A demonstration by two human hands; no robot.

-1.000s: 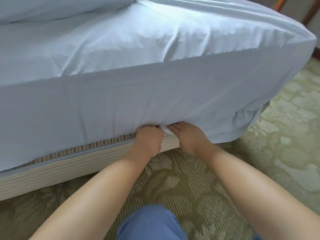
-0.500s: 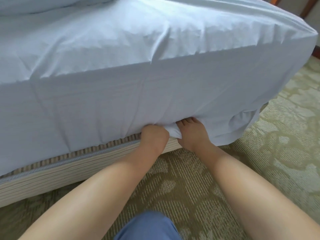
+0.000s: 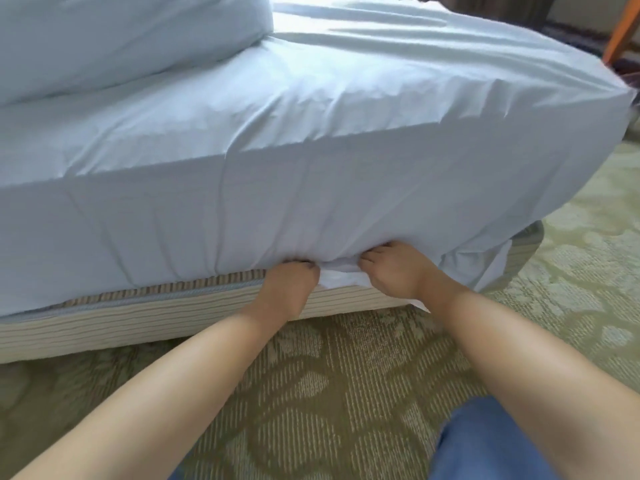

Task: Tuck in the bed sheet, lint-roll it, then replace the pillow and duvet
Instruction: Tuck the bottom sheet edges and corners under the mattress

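A pale blue-white bed sheet (image 3: 311, 174) covers the mattress and hangs down its near side. To the left its lower edge is tucked above the striped bed base (image 3: 145, 313); to the right it hangs loose near the corner. My left hand (image 3: 289, 284) is at the sheet's lower edge with its fingers curled into the fabric under the mattress. My right hand (image 3: 391, 268) grips a bunched fold of the sheet beside it, fingers bent into the cloth. A folded white duvet (image 3: 114, 39) lies on the bed at the upper left.
Green patterned carpet (image 3: 329, 393) covers the floor in front of the bed. An orange wooden leg (image 3: 620, 29) stands beyond the far right corner. My blue trouser knee (image 3: 485, 445) shows at the bottom.
Both hands have stayed at the sheet's lower edge, and the fold between them is more bunched. The view has tilted, showing more of the bed top and the duvet.
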